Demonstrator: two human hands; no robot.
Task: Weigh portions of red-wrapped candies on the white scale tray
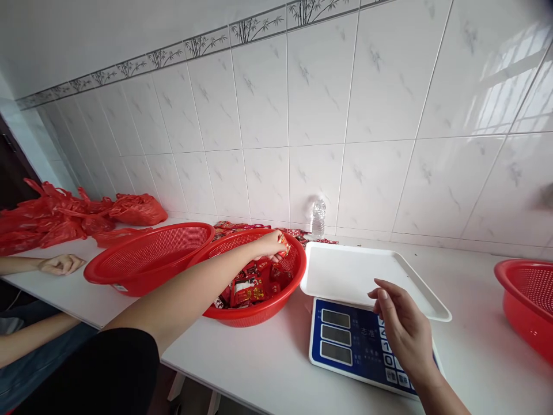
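My left hand (271,245) reaches into a red basket (259,314) of red snack packets (248,288) and is closed on one red packet (284,246) at the basket's far side. My right hand (400,325) hovers over the keypad of a blue and white scale (345,340), fingers loosely curled and apart, holding nothing. An empty white tray (345,271) rests on top of the scale, just beyond my right hand.
A second red basket (147,259) lies tilted against the first on the left. Red plastic bags (60,219) pile up at the far left. Another person's hand (60,264) rests on the white table there. A water bottle (318,218) stands by the wall; another red basket (529,300) sits at right.
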